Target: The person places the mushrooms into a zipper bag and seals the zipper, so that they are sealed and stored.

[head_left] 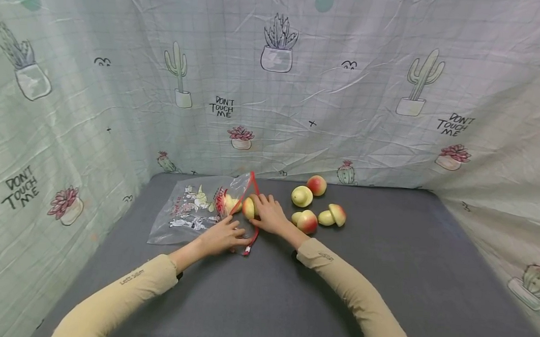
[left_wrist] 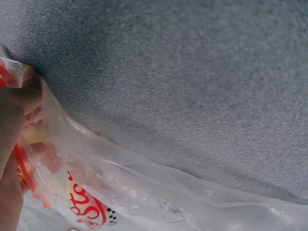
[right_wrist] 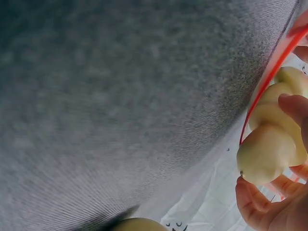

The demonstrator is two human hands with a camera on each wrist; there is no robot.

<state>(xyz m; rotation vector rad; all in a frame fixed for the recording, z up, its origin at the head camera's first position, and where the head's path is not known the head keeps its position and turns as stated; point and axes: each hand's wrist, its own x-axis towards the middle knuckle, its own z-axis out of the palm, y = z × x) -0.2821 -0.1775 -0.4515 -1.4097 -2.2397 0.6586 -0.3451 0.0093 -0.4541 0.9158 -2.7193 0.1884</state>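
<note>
A clear plastic zip bag (head_left: 161, 229) with a red zip edge and printed pictures lies flat on the table's left side. My left hand (head_left: 220, 235) pinches the near side of its mouth; in the left wrist view the thumb (left_wrist: 30, 89) lies over the film (left_wrist: 120, 178). One mushroom-shaped piece (head_left: 232, 203), pale yellow with a red tint, is inside the bag. My right hand (head_left: 271, 215) grips another toy mushroom (head_left: 249, 208) at the open mouth. The right wrist view shows its pale rounded end (right_wrist: 266, 154) between thumb and fingers, by the red zip (right_wrist: 262, 86).
Right of the bag lie several more mushroom pieces: an upturned one (head_left: 302, 196), a red-capped one behind (head_left: 317, 185), one in front (head_left: 307, 222) and one on its side (head_left: 333, 215). A printed cloth (head_left: 317, 140) hangs behind the grey table (head_left: 383, 276).
</note>
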